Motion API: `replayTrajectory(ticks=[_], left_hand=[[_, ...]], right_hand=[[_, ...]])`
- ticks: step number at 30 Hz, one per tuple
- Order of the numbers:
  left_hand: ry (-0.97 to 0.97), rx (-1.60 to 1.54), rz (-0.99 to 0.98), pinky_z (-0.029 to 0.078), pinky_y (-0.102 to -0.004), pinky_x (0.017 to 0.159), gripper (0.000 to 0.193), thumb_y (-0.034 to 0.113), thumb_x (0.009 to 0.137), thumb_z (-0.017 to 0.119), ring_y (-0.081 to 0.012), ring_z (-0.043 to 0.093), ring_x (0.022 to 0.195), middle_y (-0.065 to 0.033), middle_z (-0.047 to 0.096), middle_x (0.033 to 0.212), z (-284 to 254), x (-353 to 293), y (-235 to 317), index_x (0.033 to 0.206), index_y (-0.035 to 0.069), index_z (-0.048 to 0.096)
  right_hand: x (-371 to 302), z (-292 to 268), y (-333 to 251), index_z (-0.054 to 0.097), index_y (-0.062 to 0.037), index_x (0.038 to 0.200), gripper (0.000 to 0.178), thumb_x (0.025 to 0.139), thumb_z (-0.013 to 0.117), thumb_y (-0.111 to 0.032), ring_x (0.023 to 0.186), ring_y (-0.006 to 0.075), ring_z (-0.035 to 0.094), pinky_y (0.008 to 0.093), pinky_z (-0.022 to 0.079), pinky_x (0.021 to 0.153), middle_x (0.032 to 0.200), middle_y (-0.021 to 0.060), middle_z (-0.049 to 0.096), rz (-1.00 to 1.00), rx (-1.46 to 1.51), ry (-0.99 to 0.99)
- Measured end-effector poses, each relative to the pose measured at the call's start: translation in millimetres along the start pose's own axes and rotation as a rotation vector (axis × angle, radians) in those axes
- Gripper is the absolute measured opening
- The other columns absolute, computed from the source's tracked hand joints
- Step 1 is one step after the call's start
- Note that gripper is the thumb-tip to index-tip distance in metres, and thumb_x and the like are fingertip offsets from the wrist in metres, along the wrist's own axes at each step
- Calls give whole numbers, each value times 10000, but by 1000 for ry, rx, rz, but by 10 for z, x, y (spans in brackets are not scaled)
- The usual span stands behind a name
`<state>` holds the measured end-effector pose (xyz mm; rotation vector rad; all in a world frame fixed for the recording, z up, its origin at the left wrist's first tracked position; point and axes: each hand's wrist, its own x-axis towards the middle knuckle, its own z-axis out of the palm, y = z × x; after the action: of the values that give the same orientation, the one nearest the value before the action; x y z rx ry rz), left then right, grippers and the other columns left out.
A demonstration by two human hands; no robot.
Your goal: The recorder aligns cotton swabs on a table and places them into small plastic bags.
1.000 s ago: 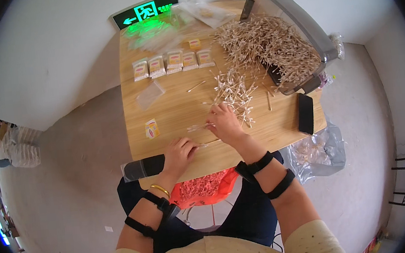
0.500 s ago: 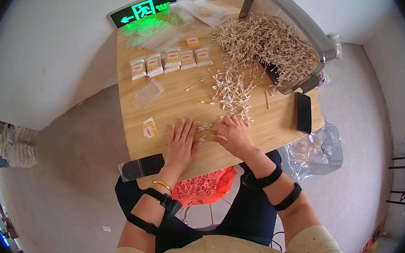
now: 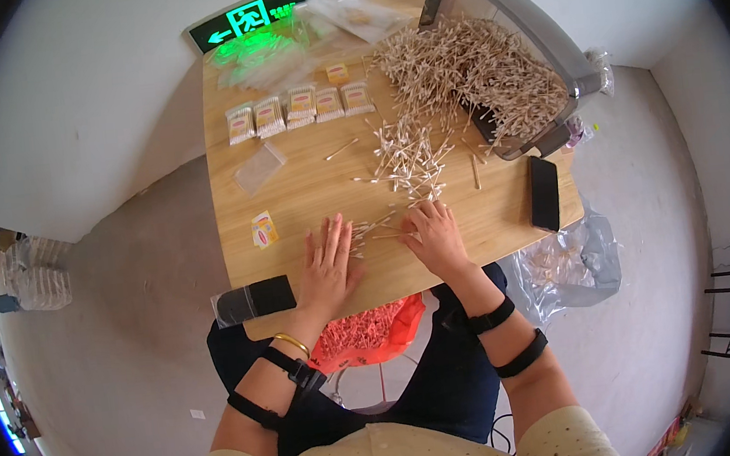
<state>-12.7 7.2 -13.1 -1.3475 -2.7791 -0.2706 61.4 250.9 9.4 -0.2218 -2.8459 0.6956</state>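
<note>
My left hand (image 3: 326,265) lies flat on the wooden table, fingers stretched out, its inner side against a small group of cotton swabs (image 3: 365,231). Opposite it, my right hand (image 3: 437,237) has its fingers bent and drawn together around the end of a cotton swab that points toward the left hand. How many swabs it pinches is hidden by the fingers. Just beyond the right hand spreads a loose pile of cotton swabs (image 3: 411,160). Two small yellow-and-white cards (image 3: 264,230) lie left of my left hand.
A tipped grey plastic bin (image 3: 573,58) spills a big heap of swabs (image 3: 478,76). Several filled swab packs (image 3: 269,116) stand in a row, with clear bags (image 3: 270,66) behind. A black phone (image 3: 544,193) lies at right, a dark pouch (image 3: 255,301) at the front left edge.
My right hand has shifted slightly right, away from the left hand, widening the gap between them. The left hand stays flat. The whole view has moved a little.
</note>
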Motion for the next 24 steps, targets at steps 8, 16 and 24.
replayTrajectory(ticks=[8, 16, 24], left_hand=[[-72, -41, -23, 116, -540, 1276, 898, 481, 952, 604, -309, 152, 1581, -143, 199, 1698, -28, 28, 107, 1609, -2, 229], [-69, -30, -14, 135, -542, 1269, 850, 495, 980, 559, -304, 175, 1576, -141, 237, 1686, -4, 15, 88, 1599, -4, 260], [-41, -82, -47, 166, -542, 1263, 849, 494, 989, 556, -335, 255, 1540, -170, 301, 1646, -11, -38, 102, 1588, -31, 264]], right_hand=[[-14, 14, 148, 668, -118, 980, 192, 825, 761, -183, 1073, 329, 548, 444, 448, 949, 1097, 90, 595, 13, 45, -18], [362, 13, 21, 688, -119, 1046, 212, 851, 732, -189, 1092, 293, 541, 414, 434, 986, 1117, 61, 595, -310, 22, -36], [249, 52, 160, 680, -107, 935, 125, 843, 746, -161, 1059, 286, 554, 424, 433, 966, 991, 55, 613, -227, 49, -9]])
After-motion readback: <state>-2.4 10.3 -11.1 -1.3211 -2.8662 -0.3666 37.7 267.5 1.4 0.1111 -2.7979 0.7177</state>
